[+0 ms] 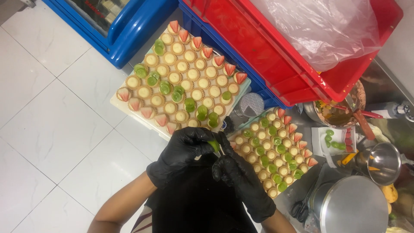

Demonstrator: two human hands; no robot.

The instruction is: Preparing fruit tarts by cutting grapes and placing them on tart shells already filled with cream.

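Note:
Both my hands wear black gloves and meet in front of my body. My left hand (183, 151) pinches a green grape piece (214, 146) between its fingertips. My right hand (235, 170) is closed just beside it, fingertips touching the same piece; a thin blade may be in it, I cannot tell. Just beyond my hands lies a tray of small cream tarts (181, 82) topped with strawberry slices and green grape halves. A second tray of tarts (274, 151) sits to the right, next to my right hand.
A red crate (276, 56) lined with clear plastic stands on a blue crate at top. On the steel counter at right are a bowl of fruit scraps (338, 112), a small dish of grapes and strawberries (338, 142), metal pots (358, 207) and scissors (299, 209). White tiled floor lies left.

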